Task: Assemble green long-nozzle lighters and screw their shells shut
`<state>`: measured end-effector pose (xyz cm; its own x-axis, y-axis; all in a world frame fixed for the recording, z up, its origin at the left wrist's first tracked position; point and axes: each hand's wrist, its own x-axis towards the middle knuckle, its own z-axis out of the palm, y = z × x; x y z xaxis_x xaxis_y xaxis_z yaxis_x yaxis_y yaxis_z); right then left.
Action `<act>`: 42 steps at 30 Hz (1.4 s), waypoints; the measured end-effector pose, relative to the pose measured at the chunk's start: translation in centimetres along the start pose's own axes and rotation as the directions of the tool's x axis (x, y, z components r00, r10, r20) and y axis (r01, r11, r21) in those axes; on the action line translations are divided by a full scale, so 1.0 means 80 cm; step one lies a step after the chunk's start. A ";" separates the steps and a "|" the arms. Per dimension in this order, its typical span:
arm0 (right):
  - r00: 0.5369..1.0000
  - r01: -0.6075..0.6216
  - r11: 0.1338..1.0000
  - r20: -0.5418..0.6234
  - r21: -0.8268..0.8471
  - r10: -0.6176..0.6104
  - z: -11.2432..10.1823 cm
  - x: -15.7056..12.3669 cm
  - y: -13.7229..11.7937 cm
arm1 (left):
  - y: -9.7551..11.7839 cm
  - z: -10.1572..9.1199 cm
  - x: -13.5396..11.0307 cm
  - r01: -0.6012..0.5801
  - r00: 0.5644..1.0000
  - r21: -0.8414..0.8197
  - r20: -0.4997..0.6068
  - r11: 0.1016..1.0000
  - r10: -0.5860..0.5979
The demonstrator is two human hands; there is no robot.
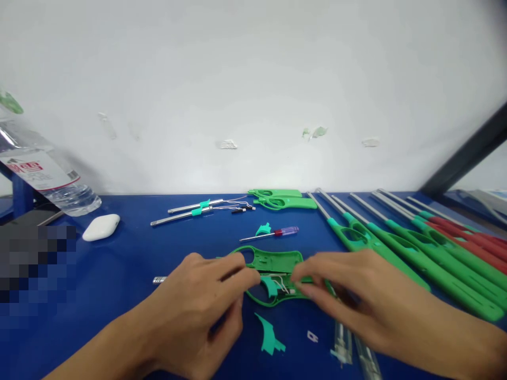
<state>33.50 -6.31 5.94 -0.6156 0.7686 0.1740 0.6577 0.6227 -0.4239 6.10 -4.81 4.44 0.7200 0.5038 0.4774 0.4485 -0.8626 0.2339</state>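
– How are the hands posed?

– The left hand [202,303], fingers curled, is at the looped end of an open, two-part green plastic casing [279,259]; the right hand [358,287], thumb and forefinger close together, is at its other end. Whether either pinches anything, I cannot tell.

– What surrounds them?

– Between the hands, inside the casing, a curved teal plastic piece [270,287] and white wires [282,285]; beyond, a slim red-and-purple-handled screwdriver [279,232]; right of the right hand, long green plastic handles [390,263].
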 end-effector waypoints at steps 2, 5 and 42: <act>0.988 -0.019 1.000 0.152 0.020 0.015 -0.007 0.000 -0.002 | 0.002 0.002 0.000 -0.026 0.997 0.024 0.073 0.999 0.024; 0.979 -0.024 0.999 0.203 -0.027 0.029 -0.018 -0.004 0.002 | 0.005 -0.003 0.002 0.048 0.979 0.003 0.196 0.999 -0.048; 0.982 0.001 0.982 -0.183 0.189 0.034 0.025 0.003 -0.001 | 0.021 0.014 0.021 0.744 0.648 -0.554 0.460 0.374 -0.607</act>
<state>32.46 -6.47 4.23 -0.5028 0.8032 0.3194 0.5633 0.5847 -0.5837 8.68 -5.38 4.70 0.4375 0.8714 -0.2220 0.4100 0.0264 0.9117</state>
